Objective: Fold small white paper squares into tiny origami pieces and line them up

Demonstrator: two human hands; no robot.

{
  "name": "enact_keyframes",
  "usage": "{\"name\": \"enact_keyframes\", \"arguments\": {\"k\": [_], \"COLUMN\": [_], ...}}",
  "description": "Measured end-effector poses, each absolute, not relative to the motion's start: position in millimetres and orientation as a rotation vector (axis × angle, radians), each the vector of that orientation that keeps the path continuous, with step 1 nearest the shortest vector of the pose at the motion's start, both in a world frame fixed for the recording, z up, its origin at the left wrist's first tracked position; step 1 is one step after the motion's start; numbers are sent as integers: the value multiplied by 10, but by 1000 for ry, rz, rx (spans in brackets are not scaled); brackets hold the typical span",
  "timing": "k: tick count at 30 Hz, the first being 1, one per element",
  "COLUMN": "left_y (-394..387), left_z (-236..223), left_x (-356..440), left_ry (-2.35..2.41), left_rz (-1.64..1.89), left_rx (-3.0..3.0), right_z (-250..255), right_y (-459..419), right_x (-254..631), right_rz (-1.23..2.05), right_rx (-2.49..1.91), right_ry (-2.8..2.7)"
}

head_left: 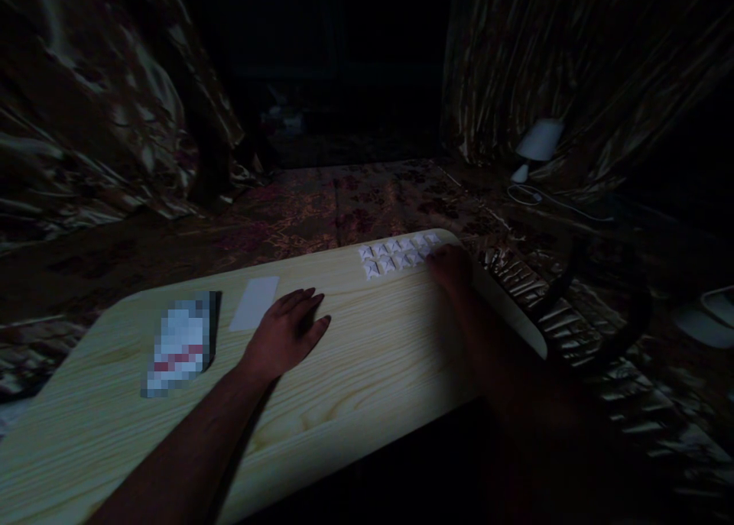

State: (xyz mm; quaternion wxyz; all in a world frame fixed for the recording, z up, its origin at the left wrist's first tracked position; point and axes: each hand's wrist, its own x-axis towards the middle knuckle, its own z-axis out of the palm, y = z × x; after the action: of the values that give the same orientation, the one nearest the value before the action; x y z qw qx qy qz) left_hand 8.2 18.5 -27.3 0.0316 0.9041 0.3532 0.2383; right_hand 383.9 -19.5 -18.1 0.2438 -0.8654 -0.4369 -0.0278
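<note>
Single head-worn view, facing forward and down
From above the near edge at the bottom of the frame, it looks across the counter [344,372], close below, to the carpet [321,204] beyond; the curtains [115,89] at upper left and upper right stand farther off. No second view shares the scene.

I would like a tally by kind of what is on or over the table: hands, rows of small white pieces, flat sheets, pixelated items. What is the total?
Hands: 2 (left hand, right hand)
Rows of small white pieces: 2 (back row, front row; single pieces unclear near right hand)
Flat white sheet: 1
Pixelated item: 1
Total: 6
</note>
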Motion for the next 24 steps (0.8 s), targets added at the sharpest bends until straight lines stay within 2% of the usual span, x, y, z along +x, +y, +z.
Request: {"name": "enact_keyframes", "arguments": {"k": [9, 14, 19, 24], "left_y": [169, 126, 150, 174], "left_z": [-257, -165, -62, -35], "left_x": [60, 32, -82, -196], "left_ry": [1077, 1093, 1297, 1470], "left_rz": [740, 769, 847, 776], "left_rx": [2737, 2693, 2649, 2653], "right_z": [-19, 195, 251, 172], "right_y": [-276, -341, -270, -12], "right_x": [3564, 3062, 2421, 1838], "right_rz": [-230, -239, -70, 155], "right_rx": [-2287, -2139, -1859, -1794], "right_ry": [-1250, -1537, -1792, -1742]}}
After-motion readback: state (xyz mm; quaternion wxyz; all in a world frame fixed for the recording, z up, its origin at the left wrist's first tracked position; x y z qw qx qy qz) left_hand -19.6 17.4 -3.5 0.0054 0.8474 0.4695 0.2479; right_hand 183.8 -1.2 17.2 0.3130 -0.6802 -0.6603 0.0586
